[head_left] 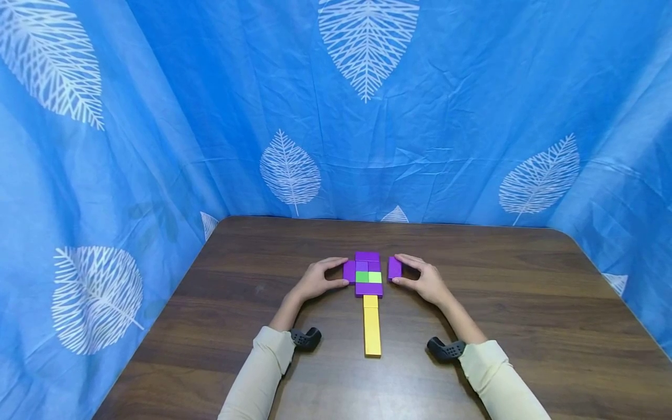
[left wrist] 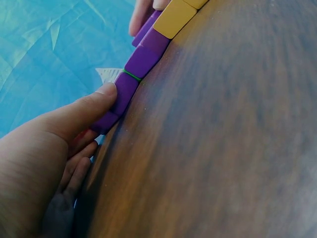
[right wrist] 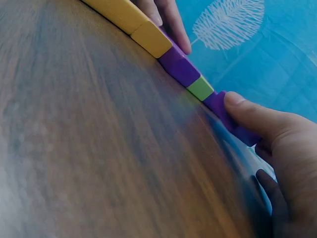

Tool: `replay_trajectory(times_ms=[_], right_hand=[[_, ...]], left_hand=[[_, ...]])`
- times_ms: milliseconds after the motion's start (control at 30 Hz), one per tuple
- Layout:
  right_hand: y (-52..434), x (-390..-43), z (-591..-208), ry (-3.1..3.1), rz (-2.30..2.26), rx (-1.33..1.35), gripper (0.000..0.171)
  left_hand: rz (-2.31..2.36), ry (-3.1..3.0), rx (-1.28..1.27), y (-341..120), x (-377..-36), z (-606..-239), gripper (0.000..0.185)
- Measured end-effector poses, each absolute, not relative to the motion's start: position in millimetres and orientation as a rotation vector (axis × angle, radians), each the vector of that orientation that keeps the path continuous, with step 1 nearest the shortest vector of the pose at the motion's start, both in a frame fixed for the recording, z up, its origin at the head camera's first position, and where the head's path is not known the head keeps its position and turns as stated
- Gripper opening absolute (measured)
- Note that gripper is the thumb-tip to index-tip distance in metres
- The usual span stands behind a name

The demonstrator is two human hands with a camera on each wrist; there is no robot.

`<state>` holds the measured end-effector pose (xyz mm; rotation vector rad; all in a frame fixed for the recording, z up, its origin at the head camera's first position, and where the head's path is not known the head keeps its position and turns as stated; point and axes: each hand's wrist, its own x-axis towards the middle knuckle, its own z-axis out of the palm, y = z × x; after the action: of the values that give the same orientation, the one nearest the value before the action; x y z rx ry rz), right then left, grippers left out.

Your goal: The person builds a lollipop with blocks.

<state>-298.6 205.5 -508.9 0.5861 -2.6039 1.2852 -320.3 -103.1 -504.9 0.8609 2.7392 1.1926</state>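
- Both hands are down on the brown table (head_left: 504, 303), one on each side of a flat block figure (head_left: 368, 274) lying between them.
- The left hand (head_left: 315, 280) pinches a purple block (head_left: 349, 271) between thumb and fingers; it sits touching the figure's left edge. The left wrist view shows the thumb (left wrist: 94, 106) pressed on that block's side.
- The right hand (head_left: 425, 280) grips another purple block (head_left: 395, 268), thumb and forefinger curled round it. That one is just beside the figure's right edge, with a sliver of table showing between.
- Between the hands: purple pieces framing two green squares (head_left: 368, 277), and a yellow strip (head_left: 371, 326) running back toward the person's sleeves.
- Risk, as I judge it: nothing seems to lock these pieces together, so a push from the right could slide the whole purple cluster sideways, off the yellow strip.
- The left hand looks like the only brace. If it eases off, the green squares could shift and gaps could open.
- A tilted block coming in could also ride up on its neighbour rather than seat flush.
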Motion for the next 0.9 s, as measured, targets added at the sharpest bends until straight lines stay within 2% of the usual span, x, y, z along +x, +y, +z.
replay_trajectory(times_ms=[333,633,900], right_hand=[[203.0,-295.5,-507.1,-2.702,1.225,0.609,0.063],[205.7,-296.2,-505.5,-2.761,1.202,0.594,0.076],[206.5,-295.2,-505.4,-2.76,1.146,0.637,0.071]], left_hand=[[1.195,2.726,0.844,-102.9,-319.2,-502.8,0.06],[1.187,2.725,0.829,-103.1,-318.7,-501.4,0.06],[1.169,2.731,0.823,-103.4,-320.4,-502.5,0.06]])
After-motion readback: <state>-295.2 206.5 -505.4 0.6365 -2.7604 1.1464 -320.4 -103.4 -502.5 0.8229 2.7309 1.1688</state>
